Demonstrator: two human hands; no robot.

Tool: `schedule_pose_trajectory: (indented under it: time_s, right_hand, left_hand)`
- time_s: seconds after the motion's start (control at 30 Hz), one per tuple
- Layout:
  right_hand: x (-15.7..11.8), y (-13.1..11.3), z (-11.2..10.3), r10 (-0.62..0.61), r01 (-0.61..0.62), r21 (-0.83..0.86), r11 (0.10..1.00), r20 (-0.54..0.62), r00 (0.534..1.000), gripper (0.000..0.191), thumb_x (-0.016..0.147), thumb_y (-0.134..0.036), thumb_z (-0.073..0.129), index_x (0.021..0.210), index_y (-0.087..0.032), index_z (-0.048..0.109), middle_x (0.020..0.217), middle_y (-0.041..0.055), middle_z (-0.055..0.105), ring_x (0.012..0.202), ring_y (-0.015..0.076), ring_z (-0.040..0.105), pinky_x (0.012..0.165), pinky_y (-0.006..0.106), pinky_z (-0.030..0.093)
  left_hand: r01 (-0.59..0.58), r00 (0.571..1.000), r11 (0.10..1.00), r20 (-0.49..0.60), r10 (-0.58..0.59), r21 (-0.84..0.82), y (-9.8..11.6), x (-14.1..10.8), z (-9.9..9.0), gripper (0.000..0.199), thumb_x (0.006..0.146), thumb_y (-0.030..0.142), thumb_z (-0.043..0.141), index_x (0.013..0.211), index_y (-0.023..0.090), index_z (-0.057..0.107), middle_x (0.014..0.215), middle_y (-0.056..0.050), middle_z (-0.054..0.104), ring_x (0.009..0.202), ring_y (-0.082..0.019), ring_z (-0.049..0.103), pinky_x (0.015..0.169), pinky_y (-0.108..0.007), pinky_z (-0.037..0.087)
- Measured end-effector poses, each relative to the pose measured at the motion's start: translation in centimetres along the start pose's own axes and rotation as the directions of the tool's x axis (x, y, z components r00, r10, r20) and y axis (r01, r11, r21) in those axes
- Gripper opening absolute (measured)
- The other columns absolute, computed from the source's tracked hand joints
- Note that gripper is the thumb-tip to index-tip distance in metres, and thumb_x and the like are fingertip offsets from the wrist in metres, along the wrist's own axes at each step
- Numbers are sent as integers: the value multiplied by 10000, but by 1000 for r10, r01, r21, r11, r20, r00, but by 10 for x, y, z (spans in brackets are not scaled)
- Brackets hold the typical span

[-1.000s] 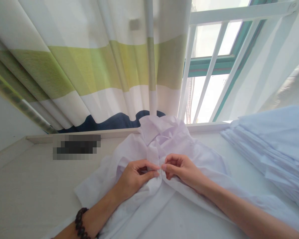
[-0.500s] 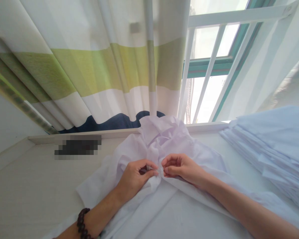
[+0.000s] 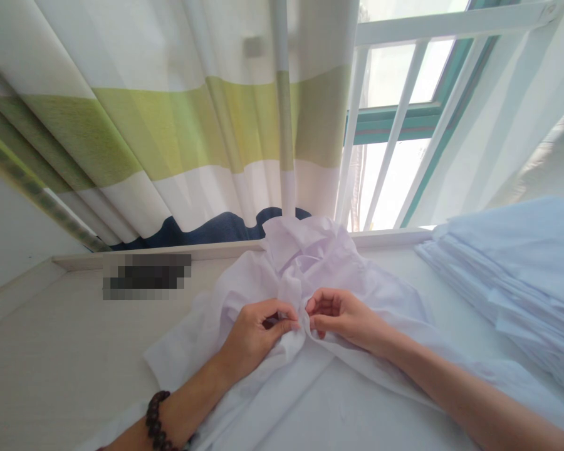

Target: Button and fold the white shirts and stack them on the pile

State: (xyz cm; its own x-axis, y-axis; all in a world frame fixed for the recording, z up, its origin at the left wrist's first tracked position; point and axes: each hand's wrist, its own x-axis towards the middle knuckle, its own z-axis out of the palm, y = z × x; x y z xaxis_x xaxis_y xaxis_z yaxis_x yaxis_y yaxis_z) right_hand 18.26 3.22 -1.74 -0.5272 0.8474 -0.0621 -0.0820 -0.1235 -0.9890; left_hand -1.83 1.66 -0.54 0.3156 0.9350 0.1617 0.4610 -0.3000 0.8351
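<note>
A: Where is the white garment [image 3: 329,257], and why is it bunched like that?

B: Loosely heaped on the pale worktop [image 3: 61,357] in front of the person, its far end reaching the raised rim [image 3: 216,252]. I'd guess the gathering brings one small part of it up within easy reach of the fingertips.

A: And the left hand [image 3: 256,332]?

B: Thumb and forefinger nearly meet, with a bit of the garment pinched between them, probably to steady that spot.

A: The right hand [image 3: 345,319] too?

B: Half curled, thumb close to the forefinger, right beside the same fold. Whether it grips the cloth or merely touches it, I cannot tell (the contact is too small to make out). Coming in from opposite sides seems to let both hands meet at one point.

A: Why is the stack of folded cloth [image 3: 521,269] off to the right?

B: Perhaps to leave elbow room. The dark object [image 3: 150,273], blurred beyond naming, lies well apart on the left, likely for the same reason.
</note>
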Motion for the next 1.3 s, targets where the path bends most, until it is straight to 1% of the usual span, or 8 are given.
schedule_pose_trajectory:
  time_s: [0.3,0.6,0.67,0.77,0.87,1.0,1.13,1.3]
  right_hand:
    - [-1,-2,0,2,-1,-55,998,10,1000,296,702,-419,729,778,-177,577,651,-35,602,612,107,564,643,264,431]
    - [-4,-7,1,8,-2,-105,994,51,999,287,742,-424,698,788,-174,565,614,-40,589,604,105,547,628,256,414]
    - [-5,-7,2,18,-12,-98,995,57,998,291,738,-423,701,788,-175,557,596,-46,577,590,104,542,614,254,410]
    - [-5,-6,3,18,-12,-92,996,62,998,278,740,-398,703,793,-173,548,582,-50,571,581,102,542,598,250,408]
    - [-4,-4,3,0,6,-86,996,61,998,273,727,-364,721,795,-171,541,592,-49,585,582,101,552,600,250,419]
    - [-2,-1,3,-2,5,-57,998,58,998,308,720,-382,732,773,-170,515,593,-41,604,560,96,558,573,239,420]
    - [-2,1,2,-6,7,-33,999,51,999,327,725,-388,736,785,-173,497,591,-44,607,551,89,561,560,227,418]
    - [-2,1,3,-7,8,-11,1000,52,999,338,721,-375,746,778,-179,476,653,-32,624,547,83,562,557,227,424]
  left_hand:
    - [-3,1000,1000,-5,3,-13,-1,-1,0,65,764,250,697,767,196,732,771,3,721,718,-144,629,668,-202,457]
    - [-22,1000,1000,3,22,21,-2,-1,1,81,750,277,723,761,197,736,753,3,699,661,-127,604,611,-190,446]
    - [-11,1000,1000,6,11,23,-3,-1,1,93,746,270,727,812,205,733,748,15,688,641,-118,591,602,-184,448]
    - [-5,1000,1000,-10,6,31,-4,-2,1,207,748,241,723,954,228,713,747,35,668,607,-103,565,584,-173,448]
    - [-92,995,995,33,91,36,-4,-3,0,244,803,219,666,1042,253,697,865,22,669,688,-105,588,630,-168,456]
    - [-203,977,978,80,199,54,-5,-4,-1,184,838,177,617,966,249,727,829,17,635,679,-92,577,630,-161,444]
    - [-188,982,978,46,184,96,-5,-4,0,122,807,146,651,874,219,721,760,32,617,626,-82,550,608,-158,430]
    - [-159,986,978,63,152,137,-3,-2,0,116,795,119,659,857,210,698,761,40,616,641,-83,554,624,-160,427]
